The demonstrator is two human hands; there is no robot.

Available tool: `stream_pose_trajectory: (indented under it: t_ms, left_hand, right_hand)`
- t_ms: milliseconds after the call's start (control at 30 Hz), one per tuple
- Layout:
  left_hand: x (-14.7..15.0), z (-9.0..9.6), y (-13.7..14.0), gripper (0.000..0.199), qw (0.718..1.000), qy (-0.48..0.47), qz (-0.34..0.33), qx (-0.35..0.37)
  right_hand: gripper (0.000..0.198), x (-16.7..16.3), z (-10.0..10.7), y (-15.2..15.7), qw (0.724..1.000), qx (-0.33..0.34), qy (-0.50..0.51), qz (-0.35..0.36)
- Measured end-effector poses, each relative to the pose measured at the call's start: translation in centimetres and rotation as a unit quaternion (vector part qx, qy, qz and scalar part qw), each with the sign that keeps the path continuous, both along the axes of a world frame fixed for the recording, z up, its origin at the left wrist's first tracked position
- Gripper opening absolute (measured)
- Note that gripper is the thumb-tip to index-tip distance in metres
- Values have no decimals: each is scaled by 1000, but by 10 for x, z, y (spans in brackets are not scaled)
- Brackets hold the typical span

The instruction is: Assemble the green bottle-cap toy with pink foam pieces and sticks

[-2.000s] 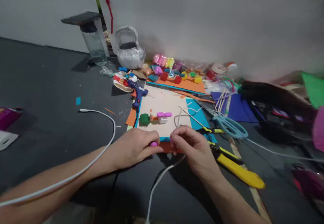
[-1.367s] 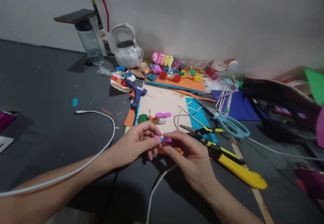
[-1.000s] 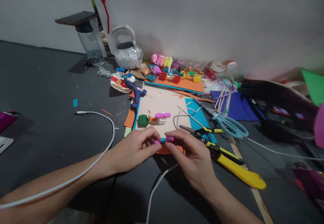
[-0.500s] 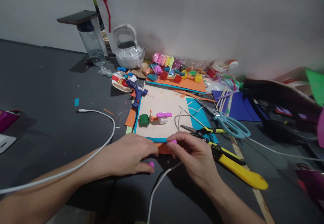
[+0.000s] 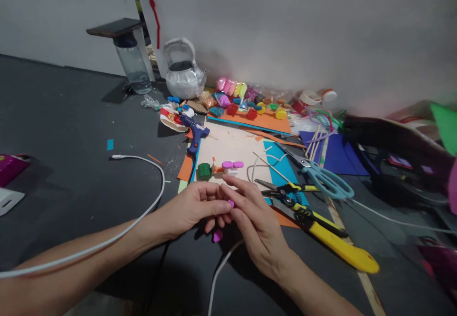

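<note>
My left hand and my right hand meet over the near edge of the paper stack. Between their fingertips is a small piece of pink modelling clay, mostly covered by fingers. Both hands are closed on it in a pinch. Just below, a second pink clay piece lies on the dark table. Beyond my hands, a green cylinder stands on the cream sheet. Beside it are a small orange piece and a white piece topped with pink ovals.
Right of my hands lie a yellow-handled cutter, pliers and blue-handled scissors. A blue glue gun rests at the sheet's left edge. A kettle and bottle stand behind. A white cable crosses above my left forearm.
My left hand has lifted from the table and come right to meet my right hand at the pink clay. The second pink piece now lies uncovered below them.
</note>
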State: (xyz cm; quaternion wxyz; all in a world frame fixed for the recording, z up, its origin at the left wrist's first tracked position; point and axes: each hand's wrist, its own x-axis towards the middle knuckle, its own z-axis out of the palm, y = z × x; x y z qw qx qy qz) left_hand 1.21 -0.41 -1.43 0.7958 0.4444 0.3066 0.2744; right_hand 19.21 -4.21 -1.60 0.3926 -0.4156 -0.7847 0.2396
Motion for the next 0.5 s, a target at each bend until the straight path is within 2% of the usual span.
stream_pose_trajectory:
  t_ms: [133,267,400,500]
  left_hand:
    - [1,-2,-1,21,1000,-10,3,-9]
    - [0,-2,-2,27,998,-36,-21,-55]
    - [-1,-2,-1,28,997,-32,-17,-74]
    - [-1,-2,0,28,997,-26,-3,-67]
  right_hand:
    - [42,1,1,1,1000,9,-17,1]
    - [37,1,1,1,1000,15,7,-5]
    - [38,1,2,1,999,-20,47,-19]
    - [27,0,3,2,995,-42,89,-27]
